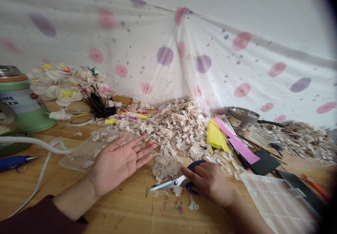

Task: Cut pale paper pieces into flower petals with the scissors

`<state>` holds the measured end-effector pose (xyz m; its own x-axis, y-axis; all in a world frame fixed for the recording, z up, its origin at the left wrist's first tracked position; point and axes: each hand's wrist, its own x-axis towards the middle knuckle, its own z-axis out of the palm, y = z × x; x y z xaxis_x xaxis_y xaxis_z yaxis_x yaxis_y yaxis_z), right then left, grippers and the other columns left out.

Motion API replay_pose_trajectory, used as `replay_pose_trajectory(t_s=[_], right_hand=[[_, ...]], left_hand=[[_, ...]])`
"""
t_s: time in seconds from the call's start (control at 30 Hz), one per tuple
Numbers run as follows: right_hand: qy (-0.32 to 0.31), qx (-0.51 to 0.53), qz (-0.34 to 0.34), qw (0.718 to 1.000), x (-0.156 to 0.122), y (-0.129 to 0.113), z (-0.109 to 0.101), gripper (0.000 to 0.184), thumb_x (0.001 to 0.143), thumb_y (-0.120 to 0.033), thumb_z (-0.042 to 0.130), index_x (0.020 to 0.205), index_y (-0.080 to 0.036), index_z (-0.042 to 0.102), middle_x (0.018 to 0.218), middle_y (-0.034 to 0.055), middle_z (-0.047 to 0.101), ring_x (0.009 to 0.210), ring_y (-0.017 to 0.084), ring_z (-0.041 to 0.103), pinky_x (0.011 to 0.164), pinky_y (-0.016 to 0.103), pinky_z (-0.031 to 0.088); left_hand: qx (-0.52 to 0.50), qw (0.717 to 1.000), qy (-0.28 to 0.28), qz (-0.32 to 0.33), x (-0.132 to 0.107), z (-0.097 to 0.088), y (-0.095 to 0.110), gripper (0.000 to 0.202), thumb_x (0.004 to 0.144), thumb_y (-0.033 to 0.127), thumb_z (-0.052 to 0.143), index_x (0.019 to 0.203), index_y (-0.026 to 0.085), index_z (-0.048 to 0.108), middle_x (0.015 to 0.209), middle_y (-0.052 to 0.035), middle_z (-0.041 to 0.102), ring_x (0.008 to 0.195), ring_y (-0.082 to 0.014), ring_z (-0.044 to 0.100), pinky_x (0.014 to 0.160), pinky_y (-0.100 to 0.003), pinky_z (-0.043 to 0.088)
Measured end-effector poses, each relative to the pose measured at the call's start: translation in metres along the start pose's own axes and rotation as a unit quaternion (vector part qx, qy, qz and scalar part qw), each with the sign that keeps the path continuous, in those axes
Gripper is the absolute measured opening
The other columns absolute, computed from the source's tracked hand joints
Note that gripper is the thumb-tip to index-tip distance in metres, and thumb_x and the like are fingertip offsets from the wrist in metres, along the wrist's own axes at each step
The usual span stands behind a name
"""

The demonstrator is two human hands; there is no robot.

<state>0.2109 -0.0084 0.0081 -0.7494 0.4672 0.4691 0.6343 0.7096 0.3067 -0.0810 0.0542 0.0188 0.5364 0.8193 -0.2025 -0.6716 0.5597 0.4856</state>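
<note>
My left hand [119,162] is stretched out palm up with the fingers spread and nothing on the palm. My right hand [210,181] grips a pair of scissors [172,183] by its dark blue handles. The blades point left, nearly closed, just above the wooden table. Between and beyond my hands spreads a big heap of pale, thin petal-like pieces [181,125]. A smaller clump of these pieces [165,164] lies right by the scissors. One loose petal-like piece [193,204] rests on the table below my right hand.
A clear plastic lid [76,153] lies under scattered pieces at left. Handmade flowers [68,93] stand in a black holder [102,109]. A green container [25,104] and a blue glue gun [15,162] are far left. Yellow paper [217,135], pink strips [244,149] and a divided box [281,202] are at right.
</note>
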Motion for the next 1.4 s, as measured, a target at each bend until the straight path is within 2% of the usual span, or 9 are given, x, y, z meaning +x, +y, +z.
replay_pose_trajectory(t_s=[0.3,0.53,0.8,0.93,1.07,1.23,1.4], right_hand=[[0.005,0.005,0.001,1.0,-0.0013,0.0008,0.0013,0.029,0.101,-0.024,0.039,0.114,-0.011,0.06,0.058,-0.0006,0.058,0.047,0.015,0.048,0.047,0.031,0.024],[-0.001,0.012,0.001,1.0,-0.0015,0.0011,0.0004,0.029,0.1,-0.026,0.04,0.115,-0.011,0.06,0.059,-0.0005,0.058,0.048,0.015,0.048,0.047,0.03,0.026],[-0.001,0.011,0.001,1.0,-0.0017,0.0008,0.0013,0.029,0.101,-0.025,0.039,0.115,-0.011,0.06,0.059,-0.0005,0.059,0.048,0.014,0.049,0.047,0.03,0.026],[-0.004,0.017,0.005,1.0,-0.0022,0.0008,0.002,0.034,0.102,-0.03,0.034,0.115,-0.011,0.059,0.06,0.0003,0.059,0.048,0.015,0.049,0.047,0.031,0.024],[0.001,0.023,0.012,1.0,-0.0017,0.0006,0.0018,0.031,0.102,-0.029,0.036,0.114,-0.012,0.06,0.058,-0.0008,0.058,0.047,0.015,0.049,0.047,0.031,0.024],[0.008,0.032,0.011,0.999,-0.0006,0.0006,0.001,0.031,0.102,-0.031,0.038,0.113,-0.012,0.06,0.058,-0.0013,0.057,0.046,0.014,0.048,0.046,0.03,0.025],[0.017,0.027,0.011,0.999,-0.001,0.0004,0.0024,0.026,0.1,-0.026,0.042,0.113,-0.013,0.06,0.058,-0.0019,0.057,0.045,0.013,0.048,0.046,0.03,0.025]], left_hand=[[-0.017,1.0,0.011,0.011,-0.0009,0.0029,-0.0001,0.055,0.093,0.035,0.049,0.141,0.012,0.037,0.125,-0.0191,0.06,0.121,-0.0305,0.058,0.102,-0.046,0.049],[-0.03,0.999,0.019,0.015,-0.0027,0.0034,-0.0005,0.049,0.093,0.033,0.046,0.136,0.009,0.043,0.117,-0.0189,0.062,0.11,-0.0294,0.065,0.097,-0.045,0.054],[-0.029,0.999,0.028,0.024,-0.0028,0.006,-0.0007,0.041,0.093,0.028,0.047,0.129,0.008,0.049,0.113,-0.0192,0.064,0.107,-0.0287,0.066,0.093,-0.044,0.056],[-0.003,0.998,0.031,0.05,-0.0005,0.0021,-0.0023,0.028,0.092,0.012,0.046,0.118,0.009,0.057,0.105,-0.0157,0.068,0.101,-0.0247,0.069,0.091,-0.04,0.058],[0.024,0.994,0.061,0.088,0.0022,-0.0012,-0.0042,0.034,0.088,-0.005,0.043,0.112,0.012,0.06,0.094,-0.0091,0.072,0.086,-0.0168,0.072,0.087,-0.035,0.059],[0.034,0.987,0.102,0.115,0.0054,0.0001,-0.0039,0.039,0.085,-0.011,0.042,0.108,0.014,0.061,0.086,-0.0046,0.072,0.078,-0.0126,0.073,0.083,-0.029,0.061],[0.021,0.985,0.123,0.121,0.0058,0.0008,-0.0034,0.042,0.085,-0.011,0.041,0.112,0.015,0.061,0.082,-0.0031,0.071,0.074,-0.0112,0.073,0.082,-0.027,0.061]])
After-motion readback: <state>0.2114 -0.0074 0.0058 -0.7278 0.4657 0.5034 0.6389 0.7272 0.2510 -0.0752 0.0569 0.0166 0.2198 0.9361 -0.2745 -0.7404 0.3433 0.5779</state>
